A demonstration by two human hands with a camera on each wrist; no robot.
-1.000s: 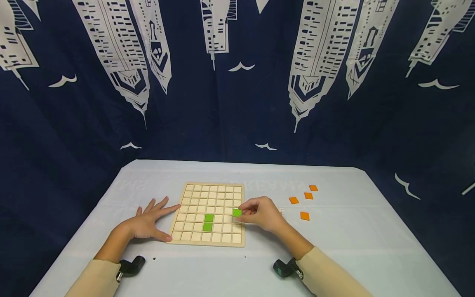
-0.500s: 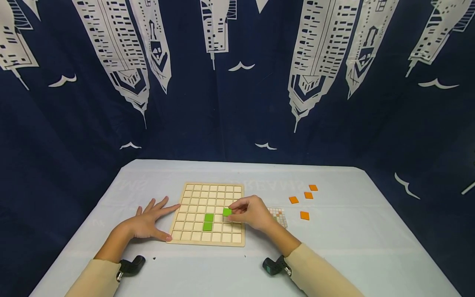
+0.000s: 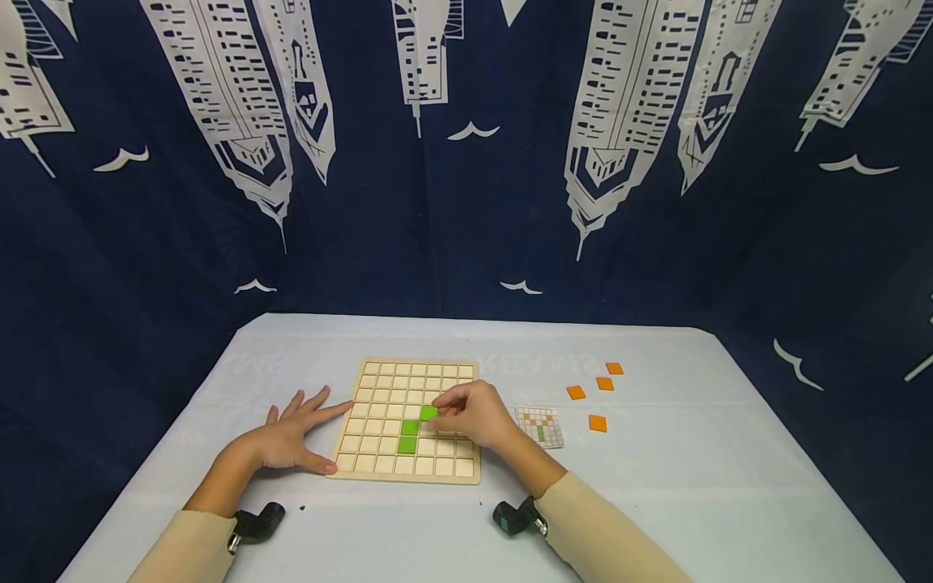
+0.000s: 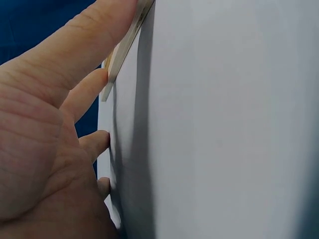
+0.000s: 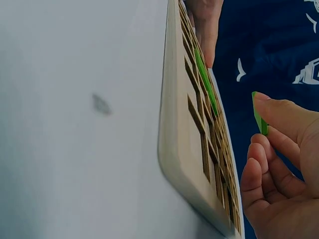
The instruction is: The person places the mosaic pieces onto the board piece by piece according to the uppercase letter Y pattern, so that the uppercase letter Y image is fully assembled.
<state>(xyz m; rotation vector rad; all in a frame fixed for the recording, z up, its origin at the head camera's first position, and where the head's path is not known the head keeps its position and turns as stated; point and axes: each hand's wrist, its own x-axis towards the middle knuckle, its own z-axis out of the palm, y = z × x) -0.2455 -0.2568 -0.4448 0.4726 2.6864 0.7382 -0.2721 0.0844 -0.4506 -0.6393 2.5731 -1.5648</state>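
A light wooden grid board [image 3: 379, 397] lies on the table, with two green square tiles [image 3: 407, 444] set in adjoining cells near its middle. My right hand [image 3: 474, 415] pinches another green tile [image 3: 428, 413] between thumb and fingertips. In the right wrist view that pinched tile [image 5: 259, 117] is held above the board's surface, its thin edge showing. In the head view it overlaps a cell up and to the right of the placed pair. My left hand [image 3: 291, 437] is spread flat, its thumb and index finger touching the board's left edge; the left wrist view shows its thumb [image 4: 94, 40] at the rim.
Right of the board lies a small printed pattern card [image 3: 540, 427] with orange and green squares. Several loose orange tiles [image 3: 598, 423] are scattered farther right on the white table [image 3: 692, 453]. A dark blue curtain [image 3: 437, 210] hangs behind the table.
My right hand has moved left across the board with the pinched green tile, from near the right edge toward the placed green tiles. The pattern card has come into view. My left hand stays put.
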